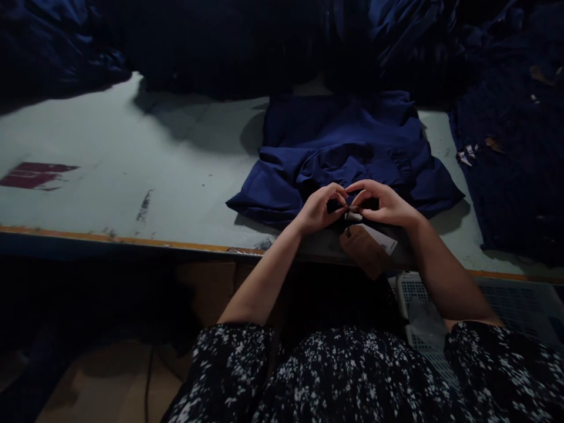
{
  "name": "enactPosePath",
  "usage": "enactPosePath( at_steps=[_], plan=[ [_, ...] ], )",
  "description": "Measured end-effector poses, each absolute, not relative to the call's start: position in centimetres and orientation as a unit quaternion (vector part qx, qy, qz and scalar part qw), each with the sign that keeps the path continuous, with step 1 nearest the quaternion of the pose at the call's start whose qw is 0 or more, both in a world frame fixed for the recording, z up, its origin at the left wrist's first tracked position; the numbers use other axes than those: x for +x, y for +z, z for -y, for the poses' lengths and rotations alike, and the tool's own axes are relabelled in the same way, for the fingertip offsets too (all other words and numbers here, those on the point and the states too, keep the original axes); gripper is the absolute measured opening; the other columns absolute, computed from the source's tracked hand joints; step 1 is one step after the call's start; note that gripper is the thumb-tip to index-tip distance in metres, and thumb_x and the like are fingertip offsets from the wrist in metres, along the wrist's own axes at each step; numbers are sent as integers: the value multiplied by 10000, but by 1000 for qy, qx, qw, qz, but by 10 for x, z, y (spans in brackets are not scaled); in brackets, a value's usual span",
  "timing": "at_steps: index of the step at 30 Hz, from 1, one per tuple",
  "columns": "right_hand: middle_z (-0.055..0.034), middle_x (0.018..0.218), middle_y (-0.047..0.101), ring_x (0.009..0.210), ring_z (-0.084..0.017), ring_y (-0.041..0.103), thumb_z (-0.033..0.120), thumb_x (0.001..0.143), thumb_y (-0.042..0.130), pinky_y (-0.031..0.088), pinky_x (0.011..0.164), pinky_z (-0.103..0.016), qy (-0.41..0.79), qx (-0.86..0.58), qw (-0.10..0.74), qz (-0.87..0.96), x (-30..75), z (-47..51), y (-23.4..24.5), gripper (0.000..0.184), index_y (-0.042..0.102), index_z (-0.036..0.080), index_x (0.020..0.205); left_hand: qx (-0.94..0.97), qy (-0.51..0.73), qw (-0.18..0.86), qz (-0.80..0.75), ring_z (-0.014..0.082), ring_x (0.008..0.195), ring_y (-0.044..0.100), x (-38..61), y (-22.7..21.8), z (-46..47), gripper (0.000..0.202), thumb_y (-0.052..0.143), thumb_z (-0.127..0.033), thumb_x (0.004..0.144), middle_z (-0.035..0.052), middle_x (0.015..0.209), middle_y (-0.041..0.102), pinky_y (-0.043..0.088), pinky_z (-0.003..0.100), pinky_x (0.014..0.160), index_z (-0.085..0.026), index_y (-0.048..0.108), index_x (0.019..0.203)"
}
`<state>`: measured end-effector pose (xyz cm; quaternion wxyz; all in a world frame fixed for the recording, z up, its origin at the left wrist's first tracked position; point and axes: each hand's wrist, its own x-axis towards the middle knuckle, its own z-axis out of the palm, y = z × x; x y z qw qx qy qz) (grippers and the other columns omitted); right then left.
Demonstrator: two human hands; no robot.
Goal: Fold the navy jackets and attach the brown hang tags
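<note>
A dark blue garment (339, 129) lies gathered on the pale table in front of me. At its near edge my left hand (324, 205) and my right hand (381, 202) meet, thumbs and fingertips pinched close together. Between them is a thin dark cord, too small to make out fully, with a small whitish label just under the fingertips. From the cord hang a brown cardboard hang tag (365, 251) and a white tag (379, 238), over the table's front edge.
More dark blue fabric (515, 176) covers the table's right side, with small tags on it. Large dark bundles (247, 47) stand along the back. A maroon patch (33, 175) marks the tabletop (185, 170) at left. Below the right edge is a pale plastic basket (408, 285).
</note>
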<state>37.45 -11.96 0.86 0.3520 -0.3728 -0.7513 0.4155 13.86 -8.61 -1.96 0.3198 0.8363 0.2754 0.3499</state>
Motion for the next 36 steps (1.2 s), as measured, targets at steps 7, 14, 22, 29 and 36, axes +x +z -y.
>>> enactPosePath(
  at_steps=[7, 14, 22, 29, 36],
  plan=[
    [-42, 974, 772, 883, -187, 734, 301, 829, 803, 593, 802, -302, 408, -390, 405, 719, 375, 116, 2, 351, 765, 211, 1167, 867, 304, 269, -289, 203, 975, 698, 140, -17, 84, 249, 809, -224, 838, 36, 1019, 748, 539, 348, 941, -209, 662, 1037],
    [-63, 982, 764, 895, -206, 728, 451, 868, 834, 614, 845, -344, 351, -400, 442, 722, 374, 120, 7, 266, 804, 240, 1027, 895, 256, 189, -314, 215, 850, 642, 148, -11, 81, 203, 873, -382, 839, 39, 852, 726, 492, 366, 865, -220, 757, 806],
    [-78, 1029, 794, 954, -273, 701, 439, 811, 866, 547, 904, -426, 232, -414, 377, 796, 382, 114, 10, 319, 803, 258, 1065, 910, 226, 108, -332, 255, 918, 630, 150, 15, 85, 54, 740, -202, 865, 68, 930, 718, 460, 388, 839, -213, 772, 907],
    [-59, 880, 755, 885, -264, 641, 148, 778, 706, 476, 858, -404, 103, -428, 331, 834, 377, 112, 6, 117, 734, 246, 834, 915, 211, 70, -338, 283, 963, 623, 156, 10, 87, 151, 680, -198, 900, 88, 984, 711, 465, 405, 867, -201, 726, 1043],
    [-69, 926, 740, 905, -269, 612, 179, 801, 705, 459, 865, -404, 46, -449, 298, 841, 374, 114, 8, 110, 714, 225, 899, 918, 214, 19, -334, 267, 971, 628, 158, 3, 84, 107, 616, -186, 943, 83, 960, 697, 467, 397, 892, -203, 717, 971]
  ],
)
